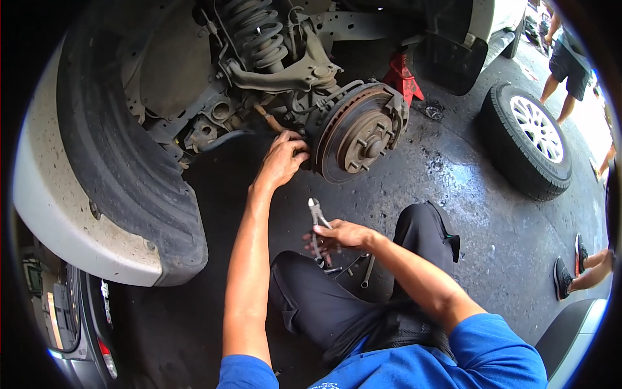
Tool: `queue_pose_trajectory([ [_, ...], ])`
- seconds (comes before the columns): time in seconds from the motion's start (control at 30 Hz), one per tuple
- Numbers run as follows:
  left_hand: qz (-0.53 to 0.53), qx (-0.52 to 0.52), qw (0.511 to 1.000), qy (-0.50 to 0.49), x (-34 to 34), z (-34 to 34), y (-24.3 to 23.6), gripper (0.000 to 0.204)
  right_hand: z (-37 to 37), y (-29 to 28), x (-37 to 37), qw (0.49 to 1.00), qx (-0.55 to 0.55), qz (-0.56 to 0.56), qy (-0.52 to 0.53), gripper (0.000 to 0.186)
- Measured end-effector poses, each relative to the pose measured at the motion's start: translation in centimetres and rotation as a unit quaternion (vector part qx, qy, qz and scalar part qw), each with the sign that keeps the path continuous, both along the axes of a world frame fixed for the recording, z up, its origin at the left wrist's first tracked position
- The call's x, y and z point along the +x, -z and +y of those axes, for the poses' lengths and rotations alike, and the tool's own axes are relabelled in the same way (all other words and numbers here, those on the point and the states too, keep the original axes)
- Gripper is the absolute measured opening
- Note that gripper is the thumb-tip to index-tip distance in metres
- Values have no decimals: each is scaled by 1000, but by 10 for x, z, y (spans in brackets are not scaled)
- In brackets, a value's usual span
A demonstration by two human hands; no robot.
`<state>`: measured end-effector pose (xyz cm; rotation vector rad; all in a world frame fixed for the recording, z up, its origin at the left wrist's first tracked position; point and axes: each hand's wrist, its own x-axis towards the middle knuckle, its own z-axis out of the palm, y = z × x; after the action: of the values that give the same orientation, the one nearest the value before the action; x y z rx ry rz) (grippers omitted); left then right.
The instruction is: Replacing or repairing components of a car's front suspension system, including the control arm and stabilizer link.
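Note:
My left hand [284,159] reaches up to the steering linkage behind the brake disc [337,139]. Its fingers are curled and pinched beside the outer end of the rusty tie rod [267,118]; what lies between them is hidden. Lower down, in front of my knees, my right hand [346,235] is closed around a pair of pliers [315,211], the metal jaws pointing up and away from me. On the floor just below that hand lie a wrench [368,272] and other hand tools, partly covered by the hand and my leg.
Above the disc are a coil spring [259,35] and a control arm [275,79]. A red jack stand [403,81] stands behind. The removed wheel [528,139] rests at the right. A bumper [97,240] curves along the left. Other people's legs [569,84] show at the right edge.

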<state>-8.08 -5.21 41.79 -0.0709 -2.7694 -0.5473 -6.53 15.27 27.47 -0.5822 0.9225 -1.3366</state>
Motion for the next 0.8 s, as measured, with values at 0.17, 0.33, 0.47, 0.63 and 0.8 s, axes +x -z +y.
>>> queue_pose_trajectory([
  [0.17, 50, 24, 998, -30, 3, 9, 7, 23, 60, -9, -13, 995, 49, 91, -8, 52],
  [0.33, 107, 125, 985, -57, 14, 17, 25, 22, 83, -35, -11, 957, 124, 264, 13, 53],
  [0.47, 153, 269, 941, -136, 39, 35, 32, 31, 87, -71, -15, 928, 138, 345, 42, 55],
  [0.63, 190, -103, 970, 115, 86, 110, 35, 43, 87, -107, -35, 884, 122, 451, 38, 38],
  [0.8, 70, 27, 993, 94, 97, 83, 44, 48, 63, -169, -48, 966, 103, 233, 40, 41],
])
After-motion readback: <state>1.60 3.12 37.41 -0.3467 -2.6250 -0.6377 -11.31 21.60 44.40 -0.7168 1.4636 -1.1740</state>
